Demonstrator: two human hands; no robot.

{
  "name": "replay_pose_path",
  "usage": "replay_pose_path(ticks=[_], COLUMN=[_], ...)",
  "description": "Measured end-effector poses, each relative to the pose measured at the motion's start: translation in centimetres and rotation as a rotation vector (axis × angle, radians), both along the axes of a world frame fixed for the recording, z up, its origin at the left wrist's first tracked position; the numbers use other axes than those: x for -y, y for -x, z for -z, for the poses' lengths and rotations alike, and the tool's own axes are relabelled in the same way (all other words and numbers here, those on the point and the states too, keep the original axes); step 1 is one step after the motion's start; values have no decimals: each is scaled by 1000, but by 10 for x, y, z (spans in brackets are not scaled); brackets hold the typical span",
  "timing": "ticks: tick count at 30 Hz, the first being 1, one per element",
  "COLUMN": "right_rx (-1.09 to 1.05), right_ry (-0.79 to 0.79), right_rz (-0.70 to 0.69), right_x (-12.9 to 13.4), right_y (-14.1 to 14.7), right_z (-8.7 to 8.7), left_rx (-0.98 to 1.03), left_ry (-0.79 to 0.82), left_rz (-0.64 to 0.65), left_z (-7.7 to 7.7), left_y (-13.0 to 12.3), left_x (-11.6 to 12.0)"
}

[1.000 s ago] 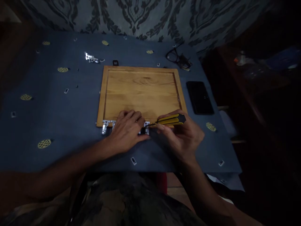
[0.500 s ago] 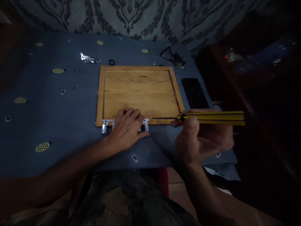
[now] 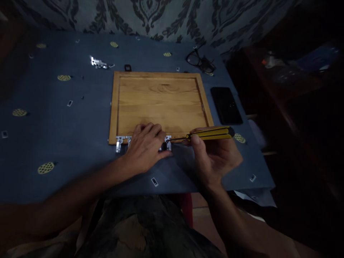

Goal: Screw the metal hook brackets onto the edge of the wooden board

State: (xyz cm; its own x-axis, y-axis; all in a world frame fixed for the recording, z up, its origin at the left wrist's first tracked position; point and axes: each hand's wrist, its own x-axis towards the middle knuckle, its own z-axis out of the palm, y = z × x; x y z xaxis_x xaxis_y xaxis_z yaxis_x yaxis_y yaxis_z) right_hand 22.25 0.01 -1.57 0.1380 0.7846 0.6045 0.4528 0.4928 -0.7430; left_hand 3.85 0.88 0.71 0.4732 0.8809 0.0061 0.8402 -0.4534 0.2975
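A framed wooden panel (image 3: 161,102), like a small cabinet door, lies flat on the cloth. Silvery metal hinges sit along its near edge: a left hinge (image 3: 119,144) is in plain sight, while a right hinge (image 3: 168,144) is partly covered by my fingers. My left hand (image 3: 145,148) presses down over the hardware there, fingers curled, thumb along the near side. In my right hand (image 3: 215,156) is a yellow-and-black screwdriver (image 3: 211,134), held nearly level and pointing left. Its tip is at the right hinge; whether it touches a screw I cannot tell.
Another metal hinge (image 3: 98,62) lies at the back left, with tiny dark bits (image 3: 82,97) nearer. Beyond the panel is a small black square piece (image 3: 127,67). Eyeglasses (image 3: 200,61) and a black phone (image 3: 226,105) lie to the right. The patterned tablecloth (image 3: 88,122) covers the table.
My right hand has moved left with the screwdriver, bringing its tip from the panel's edge to the right hinge. My left hand stays in place. The view has shifted slightly.
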Motion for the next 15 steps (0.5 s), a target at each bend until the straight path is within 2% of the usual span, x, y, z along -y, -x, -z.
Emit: replay_pose_path(ticks=[6, 9, 11, 15], right_rx=[84, 101, 73, -34], right_ry=[-5, -27, 31, 242], right_rz=[-14, -95, -166, -270], right_x=[-2, -3, -4, -3], right_y=[-4, -4, -4, -4], right_z=[-1, -8, -15, -29], left_rx=[-2, 6, 11, 16], left_ry=[-15, -47, -56, -46], left_rz=[2, 7, 5, 9], left_z=[1, 3, 4, 3], left_y=[1, 1, 1, 2], left_x=[0, 0, 1, 2])
